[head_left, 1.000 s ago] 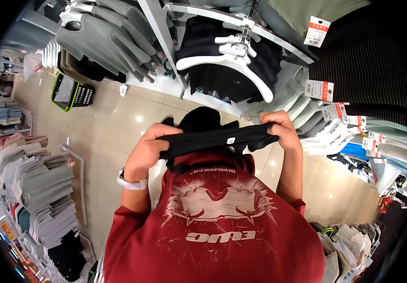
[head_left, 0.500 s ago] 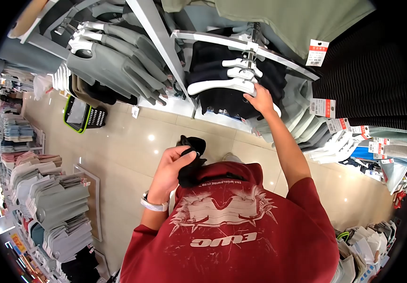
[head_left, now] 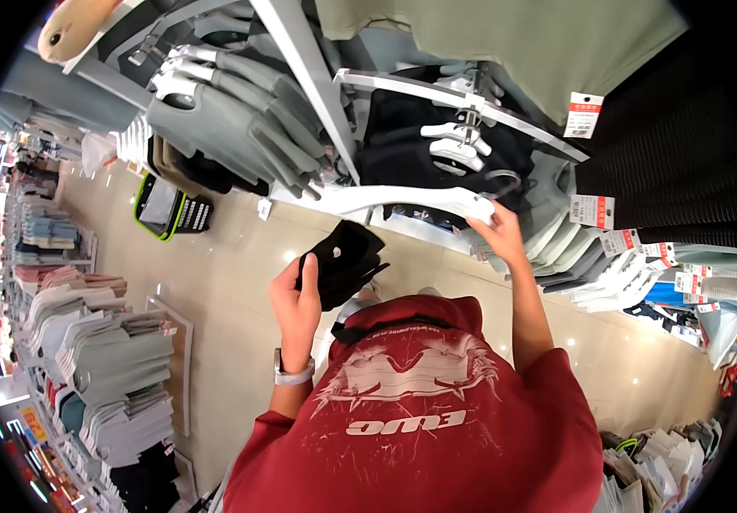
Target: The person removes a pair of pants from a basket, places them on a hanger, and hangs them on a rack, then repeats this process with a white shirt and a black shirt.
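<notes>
where the red shirt (head_left: 420, 427) fills the foreground: pale printing spreads across its front, and a black strap (head_left: 386, 325) crosses it toward the far edge.
left hand (head_left: 297, 297): fingers grasping the black garment (head_left: 351, 261), thumb laid along its near side; a watch (head_left: 293, 369) circles the wrist.
black garment: gathered into a compact folded bundle, held up above the floor (head_left: 240, 299) just beyond the shirt; a small pale mark shows on it.
right hand (head_left: 499, 235): stretched forward, fingers clasped about the white hanger (head_left: 411, 198) at the right end of its visible length.
white hanger: one arm reaches leftward, in front of the rack; whether it touches anything beyond the hand, i cannot tell.
floor: glossy pale tiles with spots of reflected light.
black tops (head_left: 398, 167): hang just past the hanger, below a pale rail (head_left: 420, 87).
grey tops (head_left: 223, 128): hang to the left, across a pale upright post (head_left: 302, 77).
basket (head_left: 195, 215): black with a green rim, on the floor near the grey tops.
dark striped garments (head_left: 659, 162): at the right, price tags (head_left: 592, 211) beside them.
pale shirts (head_left: 125, 363): hang in rows at the far left.
</notes>
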Action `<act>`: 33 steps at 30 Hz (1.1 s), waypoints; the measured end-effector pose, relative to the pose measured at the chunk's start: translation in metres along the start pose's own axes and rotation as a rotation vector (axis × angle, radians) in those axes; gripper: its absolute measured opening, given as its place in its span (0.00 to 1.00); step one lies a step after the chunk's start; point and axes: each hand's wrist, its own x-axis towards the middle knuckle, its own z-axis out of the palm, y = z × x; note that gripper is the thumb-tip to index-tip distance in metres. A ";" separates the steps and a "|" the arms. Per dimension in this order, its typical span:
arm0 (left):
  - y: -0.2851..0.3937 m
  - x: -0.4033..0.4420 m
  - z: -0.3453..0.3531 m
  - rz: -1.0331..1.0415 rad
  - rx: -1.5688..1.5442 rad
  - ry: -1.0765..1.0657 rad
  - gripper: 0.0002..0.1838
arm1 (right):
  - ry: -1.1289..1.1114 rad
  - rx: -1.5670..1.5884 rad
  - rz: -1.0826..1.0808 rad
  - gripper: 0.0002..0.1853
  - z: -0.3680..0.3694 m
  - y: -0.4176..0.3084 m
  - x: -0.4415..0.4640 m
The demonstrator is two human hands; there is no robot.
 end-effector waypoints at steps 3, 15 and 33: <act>-0.005 0.004 -0.002 0.006 0.041 0.032 0.20 | -0.028 -0.011 -0.099 0.17 -0.008 -0.012 -0.017; -0.018 0.012 0.005 -0.001 0.091 0.063 0.17 | 0.024 -0.065 0.027 0.11 -0.031 -0.059 -0.065; 0.031 -0.002 -0.001 0.346 0.272 -0.182 0.08 | -0.139 0.027 -0.020 0.11 -0.035 -0.117 -0.066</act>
